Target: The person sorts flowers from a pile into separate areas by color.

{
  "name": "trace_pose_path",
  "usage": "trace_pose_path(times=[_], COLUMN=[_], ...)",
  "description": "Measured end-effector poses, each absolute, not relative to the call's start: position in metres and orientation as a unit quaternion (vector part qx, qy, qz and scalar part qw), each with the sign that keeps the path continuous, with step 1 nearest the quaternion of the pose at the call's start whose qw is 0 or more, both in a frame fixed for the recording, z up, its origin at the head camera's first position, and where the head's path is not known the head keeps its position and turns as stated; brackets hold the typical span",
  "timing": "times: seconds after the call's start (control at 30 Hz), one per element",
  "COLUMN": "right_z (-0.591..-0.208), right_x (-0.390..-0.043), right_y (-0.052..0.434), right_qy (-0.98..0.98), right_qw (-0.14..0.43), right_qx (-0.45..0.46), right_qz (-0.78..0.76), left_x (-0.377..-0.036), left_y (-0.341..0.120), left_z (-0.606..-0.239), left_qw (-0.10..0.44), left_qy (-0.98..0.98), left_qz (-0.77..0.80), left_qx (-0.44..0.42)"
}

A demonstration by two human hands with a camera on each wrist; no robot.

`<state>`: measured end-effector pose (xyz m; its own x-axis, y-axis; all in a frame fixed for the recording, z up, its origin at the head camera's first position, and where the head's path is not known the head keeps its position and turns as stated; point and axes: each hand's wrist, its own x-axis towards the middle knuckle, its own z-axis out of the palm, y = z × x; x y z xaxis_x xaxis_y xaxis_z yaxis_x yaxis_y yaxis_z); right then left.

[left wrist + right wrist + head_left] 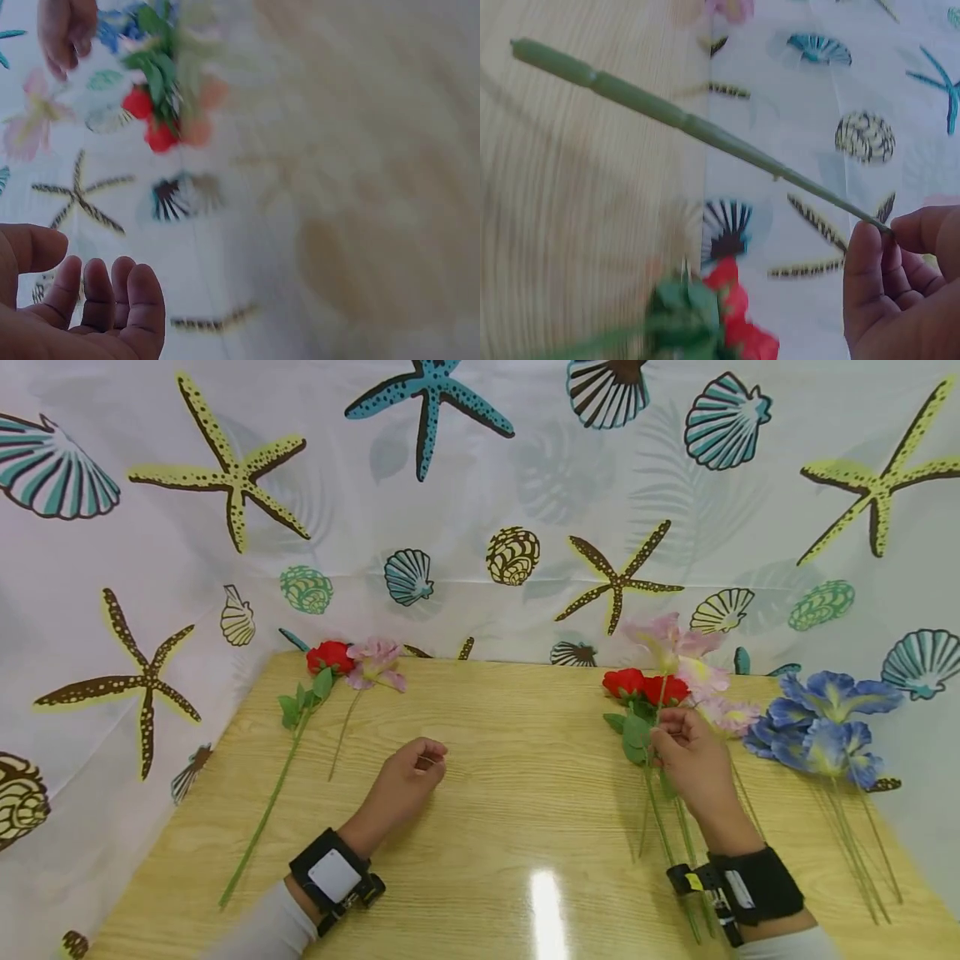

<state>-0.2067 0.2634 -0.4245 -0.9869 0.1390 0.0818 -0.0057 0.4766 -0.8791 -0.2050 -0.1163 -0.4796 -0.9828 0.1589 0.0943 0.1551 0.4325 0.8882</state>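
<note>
My right hand [693, 760] pinches the thin green stem [682, 120] of a pink artificial flower [660, 643] between thumb and fingertips. The bloom stands above the fingers, and the stem's lower end sticks out past the hand in the right wrist view. Red roses [626, 682] with green leaves lie just beneath this hand, beside more pink flowers [731, 714]. Over the middle-left of the table hovers my left hand [408, 781], its fingers loosely curled around nothing. A red rose [330, 656] and a pink flower [375, 662] lie farther left.
Blue flowers [832, 722] lie at the table's right side, stems toward me. The wooden table [510, 793] ends at the back against a white cloth [465, 618] printed with shells and starfish, which also hangs along the sides.
</note>
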Motion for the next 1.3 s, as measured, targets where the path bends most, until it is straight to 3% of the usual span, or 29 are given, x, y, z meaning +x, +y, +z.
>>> trace_pose_path(times=[0.23, 0.5, 0.8, 1.0, 1.3], right_z=[-0.431, -0.436, -0.446, -0.449, -0.452], right_x=[-0.202, -0.192, -0.201, -0.202, -0.204], right_y=[0.340, 0.405, 0.418, 0.422, 0.419], right_qy=[-0.913, -0.950, -0.972, -0.974, -0.973], right_qw=[0.100, 0.075, 0.070, 0.023, 0.025], right_qx=[-0.065, -0.108, -0.081, -0.092, -0.084], right_qz=[0.389, 0.283, 0.211, 0.203, 0.214], left_x=[-0.218, -0.213, -0.220, -0.220, -0.220], left_y=[-0.186, -0.228, -0.216, -0.209, -0.218], left_z=[-0.484, -0.481, -0.474, -0.483, -0.490], left_qw=[-0.069, -0.066, -0.007, -0.047, -0.079], left_qy=[0.938, 0.971, 0.986, 0.991, 0.989], left_qz=[0.325, 0.222, 0.165, 0.111, 0.112], left_qx=[0.096, 0.062, 0.033, 0.061, 0.052])
